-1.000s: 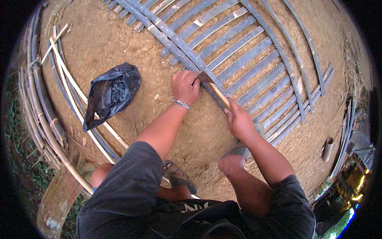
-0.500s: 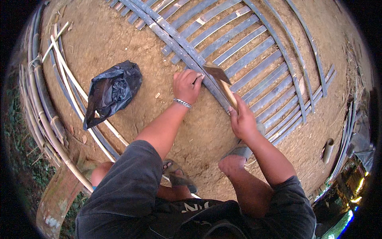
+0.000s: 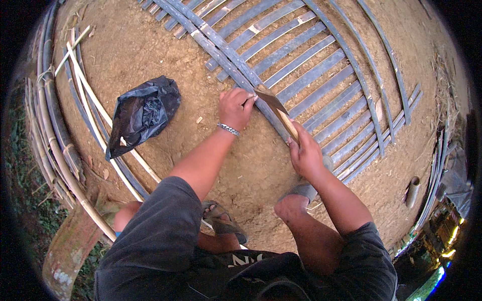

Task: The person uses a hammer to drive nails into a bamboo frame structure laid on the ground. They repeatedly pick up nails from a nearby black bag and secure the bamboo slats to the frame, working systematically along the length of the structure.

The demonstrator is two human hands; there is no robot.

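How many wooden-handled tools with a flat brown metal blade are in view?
1: the tool is in the right hand, its blade near the left hand. The dark clutter at right could hide others.

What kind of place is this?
Probably a rough work yard, maybe outdoors, though I can't be sure. There's bare dirt ground, a frame of dark slats lying on it, and long poles, which look like bamboo, off to the left.
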